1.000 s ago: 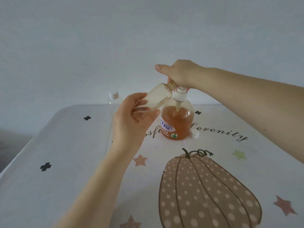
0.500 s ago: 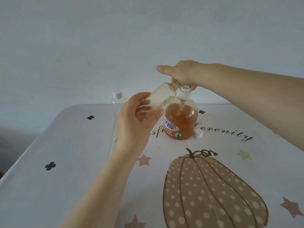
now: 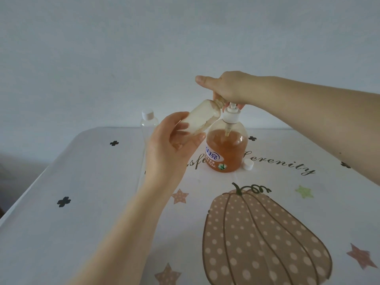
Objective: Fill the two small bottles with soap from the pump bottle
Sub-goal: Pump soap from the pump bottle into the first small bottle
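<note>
A: How do we have hold of things?

B: Our left hand (image 3: 170,145) has its grip curled around the small bottle (image 3: 197,122), which is tilted with its mouth up under the pump spout. Our right hand (image 3: 228,89) is folded over the pump head, thumb stretched out toward nine o'clock, pressing on the pump bottle (image 3: 226,149).

A: And the surface?

B: A white cloth (image 3: 82,202) with a dotted pumpkin (image 3: 265,241), stars and script lettering covers the surface; a plain pale wall (image 3: 144,48) stands behind it.

A: What else is around?

B: The second small bottle (image 3: 149,124), clear and capped, stands at nine o'clock from the pump bottle, partly behind our left hand. A loose white cap (image 3: 248,164) lies just beside the pump bottle's base at four o'clock.
</note>
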